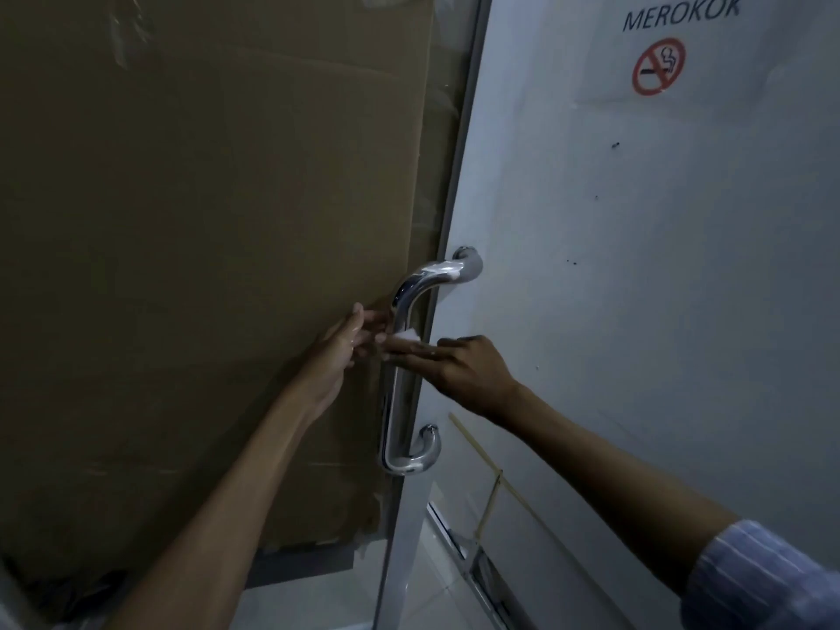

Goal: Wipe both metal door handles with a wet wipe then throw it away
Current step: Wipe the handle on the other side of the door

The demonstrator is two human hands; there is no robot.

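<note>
A polished metal door handle [402,384], a vertical bar with curved ends, is fixed near the edge of a white door [636,266]. A small white wet wipe [408,335] is pressed against the bar's upper half. My right hand [468,370] reaches in from the right, its fingers stretched across the bar and touching the wipe. From the left, my left hand [345,347] comes up to the bar, fingertips meeting the wipe from the other side. Which hand actually grips the wipe is unclear. Only one handle shows.
A large sheet of brown cardboard [204,266] covers the glass panel left of the door. A no-smoking sign [659,65] hangs on the door's upper right. Pale floor tiles [318,602] and a metal threshold strip [482,575] lie below.
</note>
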